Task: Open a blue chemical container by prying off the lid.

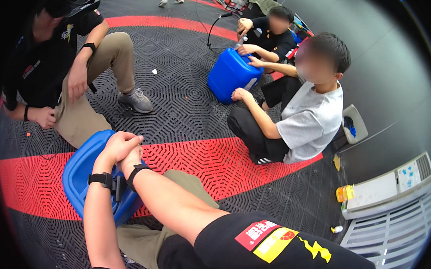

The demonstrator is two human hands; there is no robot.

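Observation:
Clasped together, my two hands rest above a blue plastic jerrycan between my legs. My left hand lies on top, wrapped over my right hand. The fingers of my right hand are mostly hidden beneath it. A black strap with a small black device circles my left wrist. Another black strap is around my right wrist. My forearms cover part of the jerrycan, and its lower part is only partly visible.
Two people sit around a second blue jerrycan, their hands on or beside it; one holds a spout-like part. Another person sits at the left. Black and red perforated tiles cover the floor. A white air conditioner stands right.

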